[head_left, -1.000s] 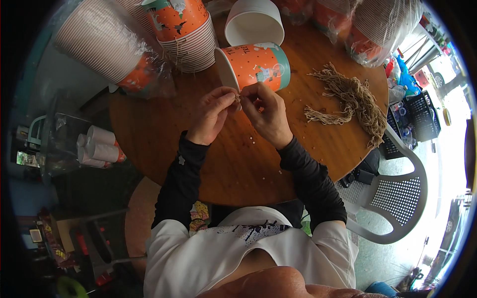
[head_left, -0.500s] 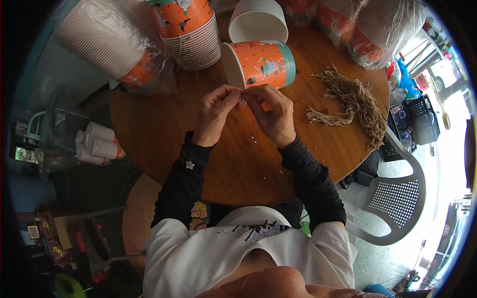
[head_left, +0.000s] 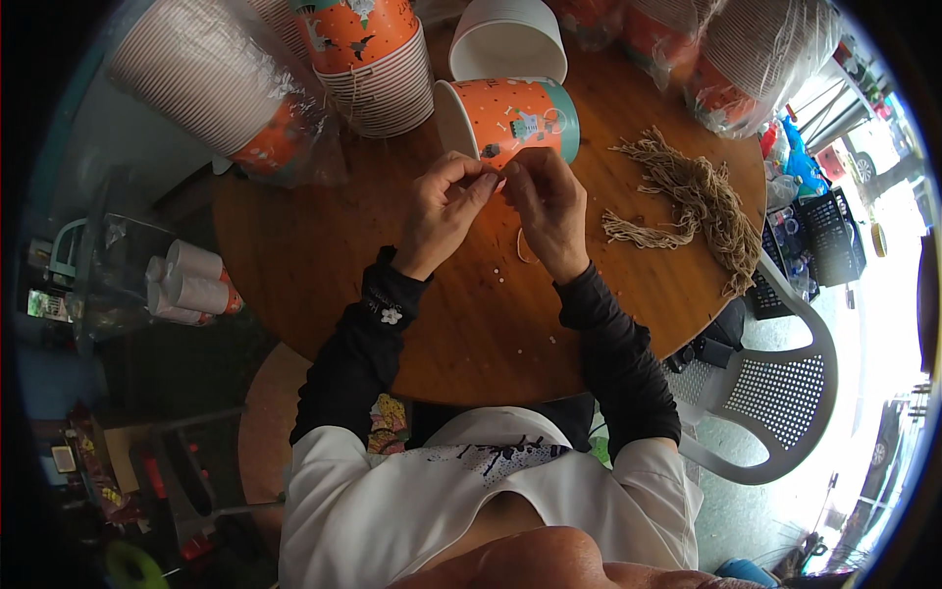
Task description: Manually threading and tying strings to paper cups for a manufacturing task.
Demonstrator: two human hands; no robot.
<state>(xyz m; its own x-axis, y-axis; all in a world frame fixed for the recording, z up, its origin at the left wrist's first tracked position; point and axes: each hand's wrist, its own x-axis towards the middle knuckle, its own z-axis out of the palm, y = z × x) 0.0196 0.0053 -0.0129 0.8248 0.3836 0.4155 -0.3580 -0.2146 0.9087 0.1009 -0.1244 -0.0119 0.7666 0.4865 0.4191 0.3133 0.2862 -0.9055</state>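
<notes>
By the orange tub (head_left: 520, 116), both hands (head_left: 444, 213) (head_left: 551, 208) nearly touch.

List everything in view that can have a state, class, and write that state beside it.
Left hand: fingers bent, grip unclear
Right hand: fingers bent, grip unclear
Orange cup: on its side, mouth left
White cup: tipped, inside showing
Cup stack: nested
Bagged cups: nested, wrapped
String: loose, tangled
Chair: upright

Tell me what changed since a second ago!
The left hand and right hand moved a little rightward and forward. A thin loop now shows near the right hand; I can't tell what's pinched. The orange tub and string bundle stayed put.
</notes>
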